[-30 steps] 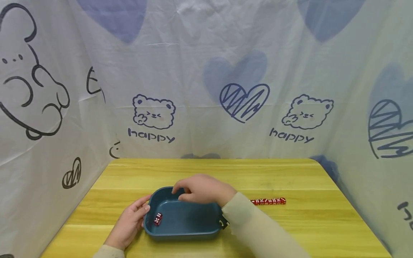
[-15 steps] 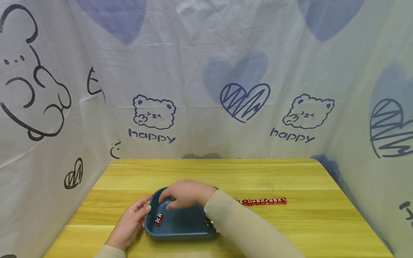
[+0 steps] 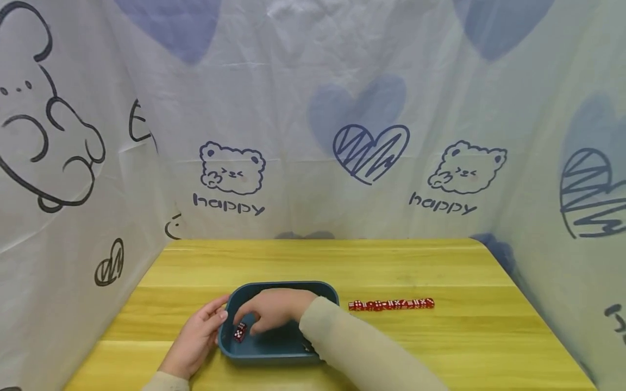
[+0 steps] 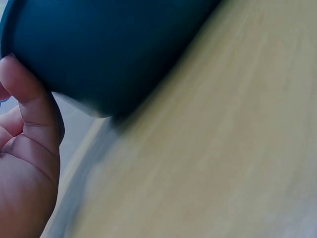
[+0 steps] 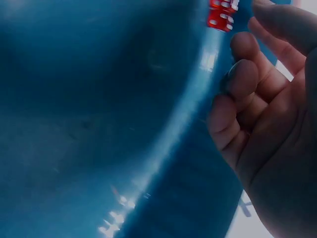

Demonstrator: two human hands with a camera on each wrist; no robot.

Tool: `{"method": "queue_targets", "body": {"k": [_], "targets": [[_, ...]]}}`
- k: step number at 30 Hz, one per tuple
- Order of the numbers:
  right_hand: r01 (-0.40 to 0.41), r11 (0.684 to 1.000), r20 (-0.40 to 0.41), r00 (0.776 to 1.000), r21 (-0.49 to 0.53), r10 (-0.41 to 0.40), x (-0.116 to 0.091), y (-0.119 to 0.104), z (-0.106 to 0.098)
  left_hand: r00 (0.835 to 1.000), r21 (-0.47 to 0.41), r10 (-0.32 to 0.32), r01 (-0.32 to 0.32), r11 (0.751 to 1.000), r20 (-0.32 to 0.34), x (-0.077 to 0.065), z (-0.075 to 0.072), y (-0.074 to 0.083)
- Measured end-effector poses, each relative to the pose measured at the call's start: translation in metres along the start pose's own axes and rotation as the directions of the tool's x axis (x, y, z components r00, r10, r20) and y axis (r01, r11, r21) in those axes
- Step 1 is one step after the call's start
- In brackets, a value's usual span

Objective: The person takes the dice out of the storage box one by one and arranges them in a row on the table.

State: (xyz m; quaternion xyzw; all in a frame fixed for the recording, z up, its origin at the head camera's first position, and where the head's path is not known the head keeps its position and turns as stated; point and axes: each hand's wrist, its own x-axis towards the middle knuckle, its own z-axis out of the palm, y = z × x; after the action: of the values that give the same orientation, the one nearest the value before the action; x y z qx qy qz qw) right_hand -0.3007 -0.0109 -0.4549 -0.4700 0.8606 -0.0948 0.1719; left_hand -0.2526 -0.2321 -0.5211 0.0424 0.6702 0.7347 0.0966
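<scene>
My left hand (image 3: 198,334) holds the left end of a blue tray (image 3: 279,359), thumb at the rim. In the left wrist view the thumb (image 4: 32,99) lies against the tray's outer wall (image 4: 114,54). My right hand (image 3: 274,312) reaches down inside the tray, fingers bent, with thumb and forefinger apart. Close to its fingertips, at the tray's left end, sit red dice (image 3: 239,332) with white pips. The right wrist view shows these dice (image 5: 221,15) beside the fingers, with nothing gripped. My right forearm covers the tray's right side.
A straight row of several red dice (image 3: 391,305) lies on the yellow wood-grain table (image 3: 440,347), right of the tray. Part of a small dark object (image 3: 307,345) shows by the right sleeve. White printed cloth (image 3: 293,136) hangs behind and at both sides.
My right hand has moved left and down inside the tray, towards the dice. More of the dice row shows as the sleeve moved off it. My left hand stays in place.
</scene>
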Motion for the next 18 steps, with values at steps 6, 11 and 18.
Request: {"method": "queue_targets", "body": {"k": [6,11,18], "targets": [[-0.018,0.999,0.031,0.999,0.036,0.017,0.009,0.004,0.013,1.0,0.005,-0.015,0.015,1.0,0.007,0.0,-0.001,0.001],[-0.036,0.999,0.012,0.999,0.023,0.035,0.011,0.005,0.015,1.0,0.006,-0.008,0.008,1.0,0.019,0.001,-0.001,0.001],[-0.058,0.998,-0.03,0.998,0.005,0.058,0.011,0.009,0.017,0.999,0.003,0.029,-0.029,1.0,0.029,0.002,-0.002,-0.001]]}}
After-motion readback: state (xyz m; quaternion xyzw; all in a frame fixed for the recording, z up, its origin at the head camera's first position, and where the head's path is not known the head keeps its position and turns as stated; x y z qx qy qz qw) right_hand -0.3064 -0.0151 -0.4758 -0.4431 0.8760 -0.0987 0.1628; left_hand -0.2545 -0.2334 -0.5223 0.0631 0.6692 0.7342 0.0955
